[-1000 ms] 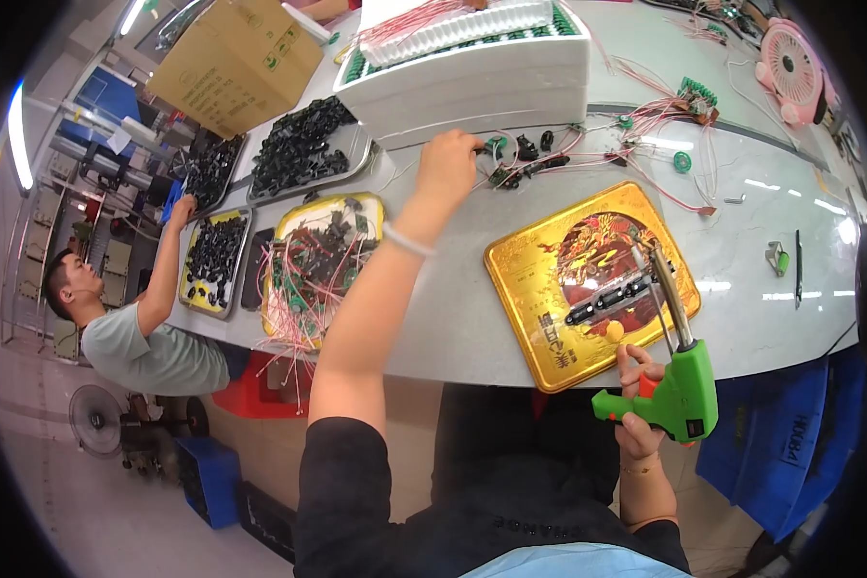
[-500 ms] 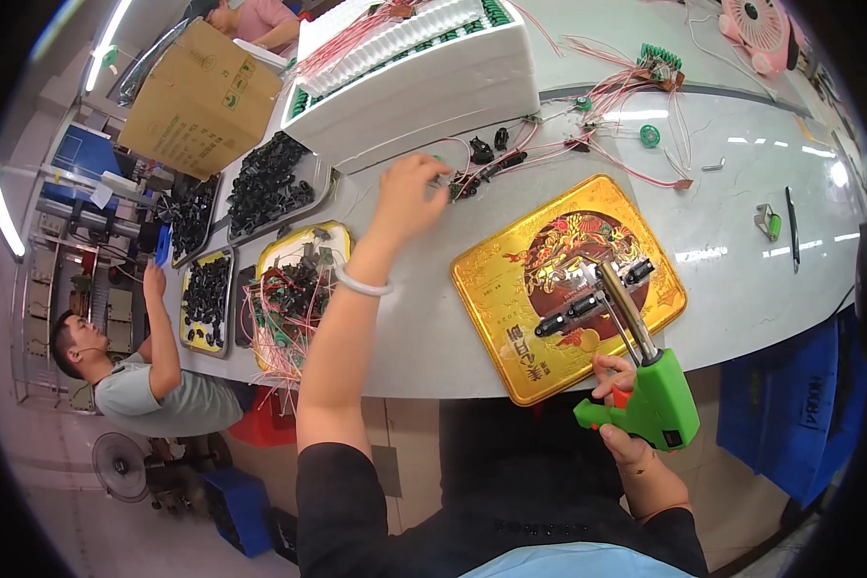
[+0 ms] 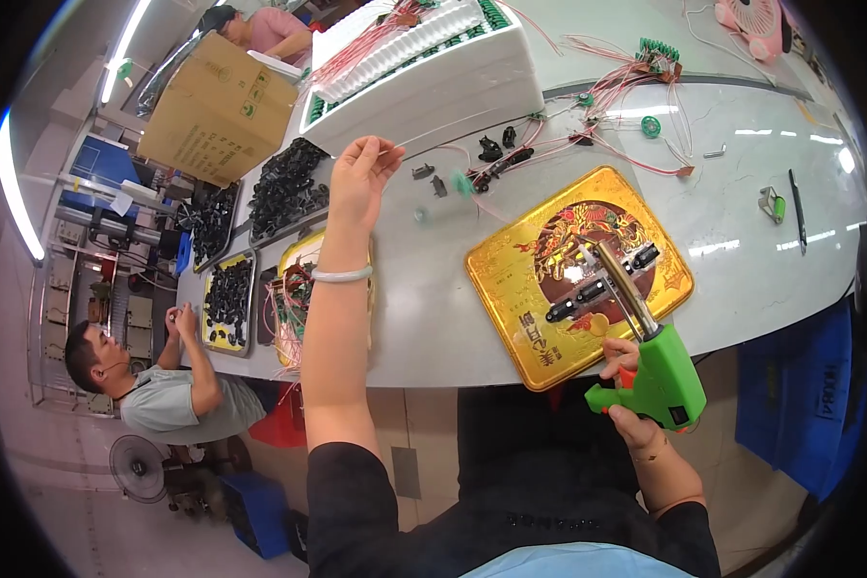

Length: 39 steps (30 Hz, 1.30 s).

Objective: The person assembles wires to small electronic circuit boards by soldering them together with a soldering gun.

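My left hand [image 3: 361, 178] is raised above the white table [image 3: 433, 289], pinching the end of a thin wire [image 3: 472, 188] that trails right to a small green part. My right hand [image 3: 636, 395] grips a green gun-shaped tool [image 3: 657, 361] near the table's front edge. Its metal barrel points up over a gold tin lid [image 3: 578, 275], close to small black connectors [image 3: 607, 275] lying on the lid. More black parts and red wires [image 3: 511, 159] lie beyond the lid.
A white foam tray of wired parts [image 3: 424, 67] and a cardboard box [image 3: 217, 111] stand at the back left. Trays of black parts [image 3: 284, 188] line the table's left side. A seated co-worker [image 3: 154, 380] works at the left; another sits behind the box.
My left hand has lifted off the parts near the wires and drawn back left, pulling a wire up. The green tool stays over the gold lid.
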Each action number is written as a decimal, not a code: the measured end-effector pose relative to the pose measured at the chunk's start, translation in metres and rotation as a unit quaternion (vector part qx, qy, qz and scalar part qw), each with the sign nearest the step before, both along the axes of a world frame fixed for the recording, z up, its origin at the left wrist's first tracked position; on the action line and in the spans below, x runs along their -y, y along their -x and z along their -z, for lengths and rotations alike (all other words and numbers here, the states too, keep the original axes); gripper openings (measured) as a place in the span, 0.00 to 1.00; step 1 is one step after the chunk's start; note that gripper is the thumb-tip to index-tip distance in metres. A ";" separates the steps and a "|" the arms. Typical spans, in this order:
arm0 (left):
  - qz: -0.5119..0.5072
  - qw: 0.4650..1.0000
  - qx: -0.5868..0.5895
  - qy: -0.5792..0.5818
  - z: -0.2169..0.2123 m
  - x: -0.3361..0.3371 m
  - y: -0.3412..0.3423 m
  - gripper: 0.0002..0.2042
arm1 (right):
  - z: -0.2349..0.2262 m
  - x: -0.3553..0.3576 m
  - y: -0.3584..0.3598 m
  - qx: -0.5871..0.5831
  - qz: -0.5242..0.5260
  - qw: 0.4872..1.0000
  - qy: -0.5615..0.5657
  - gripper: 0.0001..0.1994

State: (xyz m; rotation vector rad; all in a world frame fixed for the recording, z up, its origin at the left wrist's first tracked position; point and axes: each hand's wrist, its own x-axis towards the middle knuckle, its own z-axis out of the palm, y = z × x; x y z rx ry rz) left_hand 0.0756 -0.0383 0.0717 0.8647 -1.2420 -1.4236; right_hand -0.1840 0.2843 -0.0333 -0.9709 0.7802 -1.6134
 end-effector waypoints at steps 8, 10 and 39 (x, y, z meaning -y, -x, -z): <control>-0.089 0.919 0.370 0.104 0.043 0.019 0.014 0.11 | -0.001 0.005 -0.004 -0.003 0.003 1.000 0.025 0.26; -0.104 0.863 0.485 0.096 0.038 0.010 0.045 0.13 | 0.001 0.002 -0.002 -0.005 0.011 1.000 0.019 0.26; 0.047 0.998 0.022 0.018 -0.050 -0.197 -0.023 0.06 | 0.001 -0.006 -0.004 0.051 0.028 0.998 0.005 0.27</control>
